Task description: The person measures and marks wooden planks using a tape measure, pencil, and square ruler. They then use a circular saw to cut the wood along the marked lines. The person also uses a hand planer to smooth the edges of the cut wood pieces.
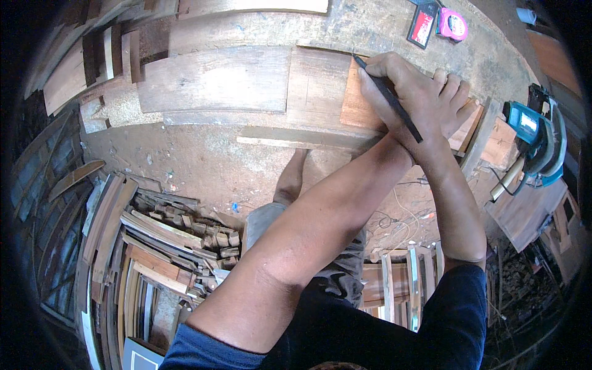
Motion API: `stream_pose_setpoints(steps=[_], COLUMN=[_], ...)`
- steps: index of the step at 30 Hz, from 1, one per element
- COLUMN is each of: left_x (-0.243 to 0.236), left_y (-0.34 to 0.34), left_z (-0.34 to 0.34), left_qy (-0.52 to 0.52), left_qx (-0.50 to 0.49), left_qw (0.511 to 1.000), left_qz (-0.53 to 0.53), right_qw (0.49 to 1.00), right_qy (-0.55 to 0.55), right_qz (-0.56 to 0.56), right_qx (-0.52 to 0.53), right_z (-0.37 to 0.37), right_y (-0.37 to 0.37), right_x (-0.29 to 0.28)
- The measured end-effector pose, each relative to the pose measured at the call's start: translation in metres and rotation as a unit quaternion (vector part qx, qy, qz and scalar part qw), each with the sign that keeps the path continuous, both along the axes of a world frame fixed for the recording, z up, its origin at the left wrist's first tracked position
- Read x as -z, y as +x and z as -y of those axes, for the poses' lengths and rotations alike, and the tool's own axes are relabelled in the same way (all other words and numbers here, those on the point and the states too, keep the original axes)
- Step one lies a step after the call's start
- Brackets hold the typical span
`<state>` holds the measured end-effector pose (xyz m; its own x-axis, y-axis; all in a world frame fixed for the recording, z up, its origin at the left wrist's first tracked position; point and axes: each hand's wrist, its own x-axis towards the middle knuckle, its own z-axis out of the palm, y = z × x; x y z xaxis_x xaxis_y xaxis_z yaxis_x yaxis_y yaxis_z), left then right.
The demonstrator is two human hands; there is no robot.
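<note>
A black pen (394,102) slants over a reddish wooden board (359,95) on the workbench (370,28), its tip at or just above the board's far left corner. The right hand (422,89) is closed around the pen, thumb on the left side and index finger toward the tip. The left hand (460,97) passes under the right wrist, the arms crossing there, and only some bent fingers seem to show on the right side — whether they grip anything, I cannot tell. Left of the reddish board lies a wide pale plank (216,80), and a narrow wood strip (277,138) runs along the near side. Farther off, toward the right, a red and black box (422,26) sits just beside a pink tape measure (453,24). At the far right is a blue power tool (536,129) with its cord. On the near left, stacked wood strips (166,222) and small offcuts (222,240) fill the floor — with a thin cable (404,231) lying on the ground farther right.
</note>
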<state>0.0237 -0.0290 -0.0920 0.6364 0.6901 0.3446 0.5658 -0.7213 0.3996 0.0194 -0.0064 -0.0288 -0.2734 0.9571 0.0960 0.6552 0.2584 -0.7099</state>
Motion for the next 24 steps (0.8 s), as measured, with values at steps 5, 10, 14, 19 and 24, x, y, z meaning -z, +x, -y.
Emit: stream_pose_setpoints(steps=[5,10,14,19,24], left_x=[-0.001,-0.001,0.003,-0.004,-0.027], left_y=[-0.002,-0.003,-0.001,-0.008,-0.020], left_z=[-0.001,-0.001,-0.002,-0.005,-0.008], left_qy=[-0.023,-0.007,-0.011,-0.034,-0.048], left_qx=[0.013,0.006,-0.004,0.034,0.062], left_qw=[1.000,1.000,1.000,0.999,0.996], left_qz=[-0.011,0.000,0.007,-0.012,-0.038], right_qw=[0.999,0.997,0.999,0.983,0.972], right_qy=[-0.023,-0.043,0.021,0.072,-0.006], right_qz=[0.035,0.063,0.003,-0.049,0.128], right_qx=[0.016,0.013,0.025,0.160,0.196], right_z=[0.001,0.000,-0.001,0.002,-0.105], right_y=[0.001,0.004,-0.002,0.020,0.098], right_x=[-0.004,-0.005,0.000,0.008,0.000])
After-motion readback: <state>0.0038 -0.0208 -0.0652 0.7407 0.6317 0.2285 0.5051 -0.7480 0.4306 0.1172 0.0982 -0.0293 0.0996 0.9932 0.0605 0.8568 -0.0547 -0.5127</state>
